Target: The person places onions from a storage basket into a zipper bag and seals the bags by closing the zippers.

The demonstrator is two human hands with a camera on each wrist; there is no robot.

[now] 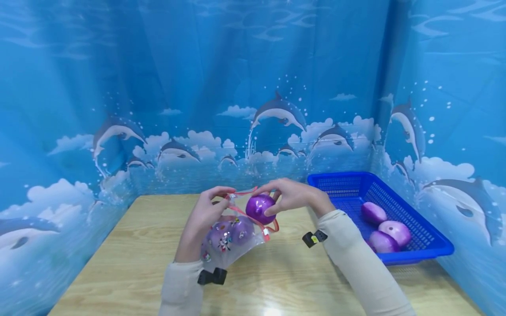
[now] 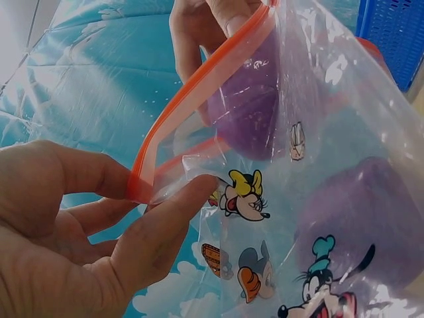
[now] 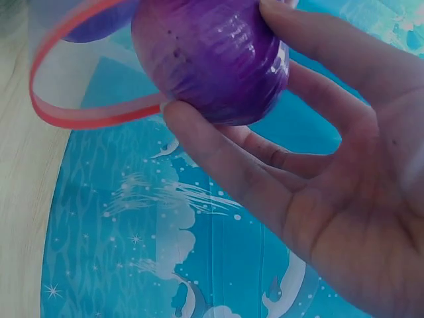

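My right hand (image 1: 290,194) holds a shiny purple onion (image 1: 260,209) between thumb and fingers, right at the mouth of a clear zip bag (image 1: 233,254). The bag has a red-orange zip edge and printed cartoon figures. With thumb and fingers, my left hand (image 1: 207,210) pinches one side of its rim, and the mouth gapes toward the right hand. Through the plastic, more purple onions (image 1: 242,230) show lower in the bag. In the left wrist view the held onion (image 2: 248,109) appears behind the bag's film, just inside the zip edge.
A blue slatted basket (image 1: 421,253) stands at the right of the wooden table (image 1: 150,263), with several purple-and-white onions (image 1: 395,232) toward its near right side. Behind the table hangs a blue curtain (image 1: 237,66) printed with dolphins. The right forearm passes in front of the basket's left side.
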